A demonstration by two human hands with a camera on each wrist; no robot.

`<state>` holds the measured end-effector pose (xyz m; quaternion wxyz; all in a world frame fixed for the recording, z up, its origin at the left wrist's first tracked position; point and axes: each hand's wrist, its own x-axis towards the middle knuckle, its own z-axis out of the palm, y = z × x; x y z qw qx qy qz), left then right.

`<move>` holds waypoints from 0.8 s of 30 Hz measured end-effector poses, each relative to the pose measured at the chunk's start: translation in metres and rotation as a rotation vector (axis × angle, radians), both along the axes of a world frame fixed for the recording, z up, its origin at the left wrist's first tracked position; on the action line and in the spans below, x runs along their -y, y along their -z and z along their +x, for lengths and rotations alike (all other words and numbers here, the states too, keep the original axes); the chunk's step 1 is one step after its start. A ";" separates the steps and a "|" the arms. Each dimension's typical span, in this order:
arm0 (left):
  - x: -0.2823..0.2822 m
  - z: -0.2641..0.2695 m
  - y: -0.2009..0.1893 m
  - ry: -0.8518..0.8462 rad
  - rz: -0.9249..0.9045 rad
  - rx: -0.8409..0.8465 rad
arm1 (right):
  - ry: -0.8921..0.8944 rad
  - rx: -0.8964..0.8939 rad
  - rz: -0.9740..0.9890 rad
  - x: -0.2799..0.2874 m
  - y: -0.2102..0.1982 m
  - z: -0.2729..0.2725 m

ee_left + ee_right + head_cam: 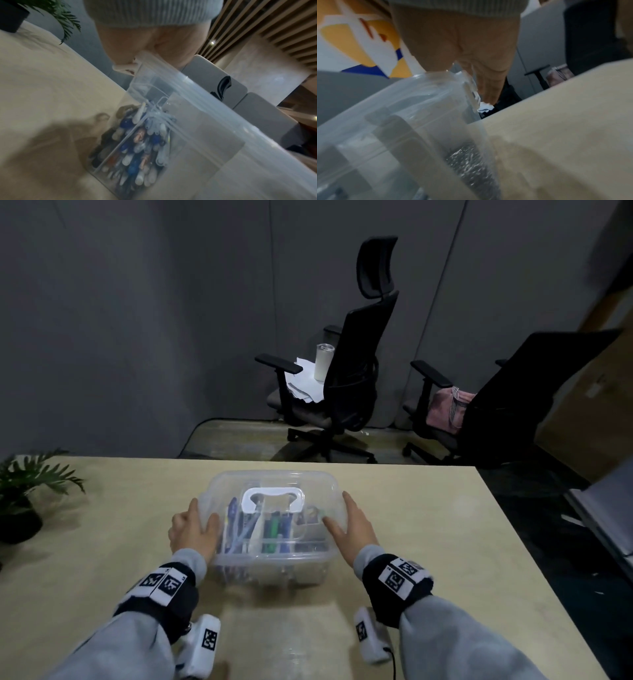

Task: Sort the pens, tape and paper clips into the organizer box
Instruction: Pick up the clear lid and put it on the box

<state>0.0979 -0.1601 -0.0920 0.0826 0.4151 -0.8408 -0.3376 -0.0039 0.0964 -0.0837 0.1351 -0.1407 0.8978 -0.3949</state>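
Hands (195, 529) flank lidded organizer box (274, 563)

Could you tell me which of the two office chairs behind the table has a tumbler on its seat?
The left chair, the one with a headrest: a white tumbler stands on papers there.

Lidded clear organizer box (274, 568) on the table holds pens (236, 525), clips (467, 166).

Head camera overlooking; wrist cameras hugging the box (274, 546).
Head is looking down from above; wrists are viewing its opposite sides closely.
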 end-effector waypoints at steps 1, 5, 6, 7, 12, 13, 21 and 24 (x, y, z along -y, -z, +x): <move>0.000 0.000 0.000 -0.006 0.013 -0.002 | 0.021 0.064 -0.057 0.000 0.001 0.002; -0.009 0.002 -0.001 -0.020 0.003 -0.017 | 0.126 0.146 -0.097 -0.005 0.004 0.003; -0.012 0.003 -0.001 -0.014 0.007 -0.023 | 0.146 0.146 -0.093 -0.008 0.006 0.002; -0.016 0.003 -0.001 -0.008 0.011 -0.033 | 0.165 0.142 -0.097 -0.012 0.009 0.001; -0.046 0.004 -0.001 0.081 0.023 -0.064 | 0.296 0.104 -0.236 -0.047 0.023 -0.005; -0.053 0.005 -0.002 0.116 0.038 -0.065 | 0.348 0.101 -0.272 -0.056 0.024 -0.007; -0.087 -0.009 0.003 0.069 0.106 0.073 | 0.538 0.578 -0.369 -0.115 0.033 -0.017; -0.080 -0.014 0.012 0.010 0.527 0.049 | 0.539 0.404 -0.352 -0.116 0.028 -0.018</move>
